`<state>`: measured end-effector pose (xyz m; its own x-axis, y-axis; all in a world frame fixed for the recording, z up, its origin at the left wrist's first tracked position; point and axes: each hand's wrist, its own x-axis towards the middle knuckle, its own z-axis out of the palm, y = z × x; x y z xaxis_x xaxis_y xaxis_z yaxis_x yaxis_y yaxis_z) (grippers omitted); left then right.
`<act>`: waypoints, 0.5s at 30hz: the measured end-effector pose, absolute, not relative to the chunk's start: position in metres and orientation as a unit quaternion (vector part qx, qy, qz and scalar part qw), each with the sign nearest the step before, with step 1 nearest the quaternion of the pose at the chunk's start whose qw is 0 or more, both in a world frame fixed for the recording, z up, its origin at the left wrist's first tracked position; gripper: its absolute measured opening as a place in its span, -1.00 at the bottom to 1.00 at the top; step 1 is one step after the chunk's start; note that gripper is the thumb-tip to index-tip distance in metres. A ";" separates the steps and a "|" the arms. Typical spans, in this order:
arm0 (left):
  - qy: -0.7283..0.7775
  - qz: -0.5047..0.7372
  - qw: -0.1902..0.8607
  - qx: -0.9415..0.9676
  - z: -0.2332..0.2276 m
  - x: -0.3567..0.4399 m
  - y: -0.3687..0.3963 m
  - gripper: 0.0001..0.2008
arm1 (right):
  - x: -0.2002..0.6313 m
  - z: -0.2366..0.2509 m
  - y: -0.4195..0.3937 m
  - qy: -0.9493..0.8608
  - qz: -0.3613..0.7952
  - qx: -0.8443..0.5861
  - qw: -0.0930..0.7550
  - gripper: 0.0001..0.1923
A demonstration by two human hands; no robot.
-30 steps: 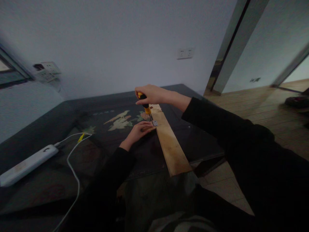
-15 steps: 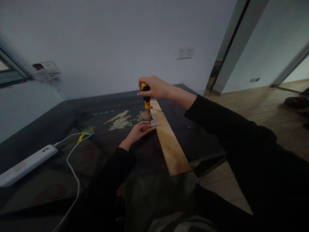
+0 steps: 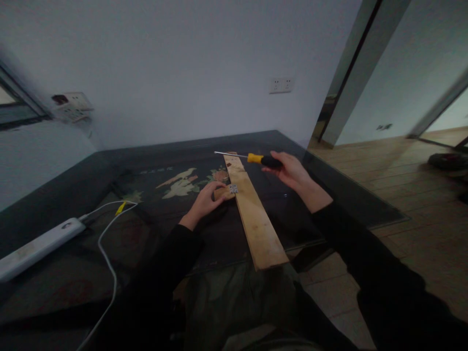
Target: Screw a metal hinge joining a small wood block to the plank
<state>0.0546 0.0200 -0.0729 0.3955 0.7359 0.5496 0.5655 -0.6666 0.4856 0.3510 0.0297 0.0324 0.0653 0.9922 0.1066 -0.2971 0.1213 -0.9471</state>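
Head view, frame centre: left hand (image 3: 204, 200) presses flat on small wood block (image 3: 224, 193) w/ hinge (image 3: 234, 188) to steady it beside plank (image 3: 252, 214), right hand (image 3: 288, 169) clasps screwdriver (image 3: 252, 158) lying sideways, tip off the hinge.

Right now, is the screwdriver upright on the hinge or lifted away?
Lifted away. The screwdriver lies nearly level in the right hand, tip in the air beyond the plank, clear of the hinge.

Rough wooden plank (image 3: 256, 219) on glossy dark table (image 3: 91, 243).
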 end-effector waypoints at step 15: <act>0.443 0.368 0.231 0.784 -0.045 0.120 -0.089 -0.69 | 0.382 -0.043 -0.018 -0.379 0.696 -0.367 0.487 -0.51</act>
<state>0.1205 -0.0894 -0.0454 0.3359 0.8652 0.3722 0.5255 -0.5001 0.6883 0.3819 -0.0175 -0.0432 -0.2552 0.9563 -0.1424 -0.3998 -0.2385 -0.8850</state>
